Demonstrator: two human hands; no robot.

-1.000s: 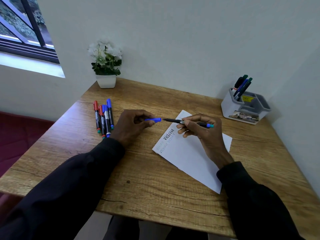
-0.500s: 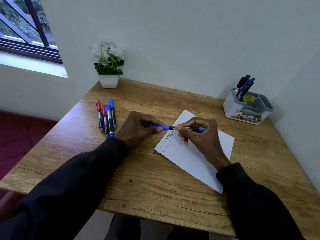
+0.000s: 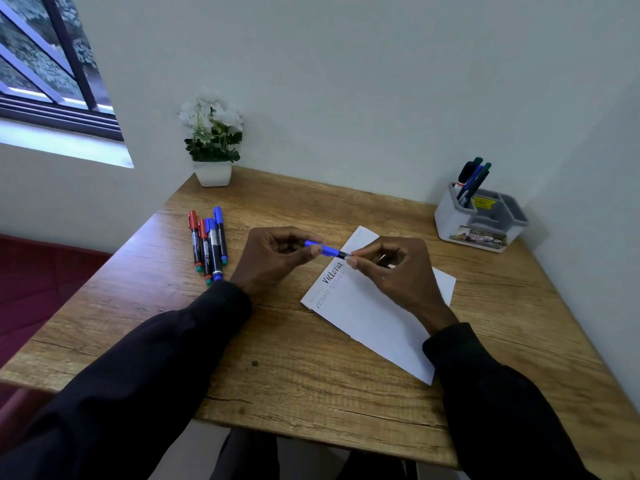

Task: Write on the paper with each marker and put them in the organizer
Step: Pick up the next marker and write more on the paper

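A: How are the hands set?
B: Both hover just above the table (image 3: 311,375), by the paper's (image 3: 367,320) far corner. The left hand (image 3: 273,261) pinches the blue cap (image 3: 323,250) between thumb and forefinger. The right hand (image 3: 401,275) curls round the marker (image 3: 343,255), its barrel mostly hidden in the fist.
A: And the other markers?
B: Four loose markers (image 3: 209,244) lie side by side left of the left hand. More stand in the organizer (image 3: 450,220), far right.
A: What differs from a second ago?
B: Cap and tip were apart then. Now the cap sits on the marker and the hands are closer.
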